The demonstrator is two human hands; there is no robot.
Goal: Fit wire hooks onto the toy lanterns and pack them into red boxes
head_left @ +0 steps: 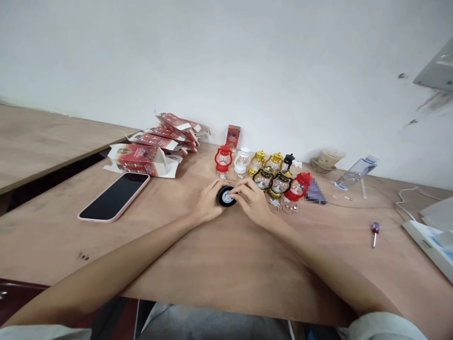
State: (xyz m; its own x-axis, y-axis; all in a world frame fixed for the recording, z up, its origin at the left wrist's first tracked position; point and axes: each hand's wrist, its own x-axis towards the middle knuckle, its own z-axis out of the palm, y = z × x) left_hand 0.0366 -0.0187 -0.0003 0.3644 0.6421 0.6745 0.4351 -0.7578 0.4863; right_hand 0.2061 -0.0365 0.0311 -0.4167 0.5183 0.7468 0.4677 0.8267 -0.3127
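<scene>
**Both hands on a small black lantern at the middle of the table**

A clear plastic bottle (pixel 355 174) lies on its side near the far right of the table (pixel 219 264), cap end toward the wall; whether it holds anything cannot be told. Beside it stands a lidded cup (pixel 328 158) with a pale drink inside. Flattened red cartons (pixel 166 134) are stacked at the far left, and one small red box (pixel 233 137) stands upright against the wall.

The black lantern (pixel 226 196) lies tipped over between the two hands, its round base turned toward the camera, so its long axis runs roughly away from the viewer toward the wall. The left hand (pixel 208 202) cups it from the left, its grip closed around the body. The right hand (pixel 250 200) comes in from the right, its fingertips (pixel 234 192) pinching at the pale centre of the base.

Just behind the hands stands a cluster of upright toy lanterns: a red lantern (pixel 223 159), a white lantern (pixel 242 162), gold lanterns (pixel 266 164) and others. A phone (pixel 115 196) lies face up to the left; a small red-handled screwdriver (pixel 374 232) lies to the right.
</scene>
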